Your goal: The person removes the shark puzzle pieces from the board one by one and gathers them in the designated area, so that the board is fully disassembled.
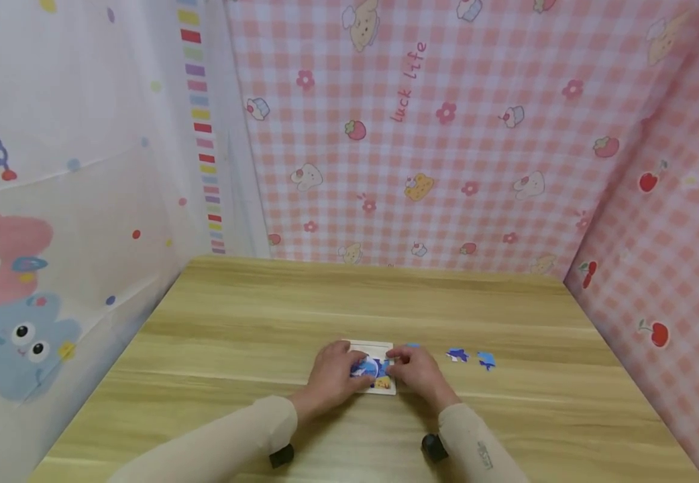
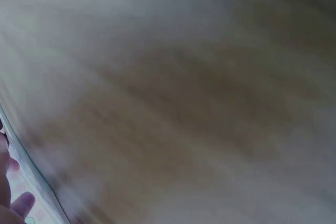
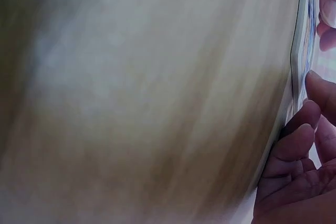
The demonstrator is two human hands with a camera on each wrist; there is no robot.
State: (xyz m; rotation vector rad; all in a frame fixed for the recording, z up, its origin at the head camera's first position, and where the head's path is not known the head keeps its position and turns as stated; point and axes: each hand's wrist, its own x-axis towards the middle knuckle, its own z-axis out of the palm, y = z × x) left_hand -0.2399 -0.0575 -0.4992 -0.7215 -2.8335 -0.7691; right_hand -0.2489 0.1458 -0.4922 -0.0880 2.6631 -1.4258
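Note:
A small white-framed jigsaw puzzle tray (image 1: 375,343) lies on the table, with blue picture pieces (image 1: 369,366) and a yellow patch in its lower right corner. My left hand (image 1: 333,373) grips the tray's left side, fingers by the upper corner and thumb reaching over the picture. At the right edge, my right hand (image 1: 417,371) pinches a blue puzzle piece (image 1: 384,366) between thumb and forefinger, low over the tray; the fingertips hide part of it. In the right wrist view, the other fingers (image 3: 294,145) curl beside the tray's rim (image 3: 297,51).
Right of the tray lie loose blue puzzle pieces: one (image 1: 413,345) partly behind my right hand, a dark blue one (image 1: 457,355), and another (image 1: 486,360) farther right. The wooden table (image 1: 301,295) meets a pink checked curtain (image 1: 410,154) at the back.

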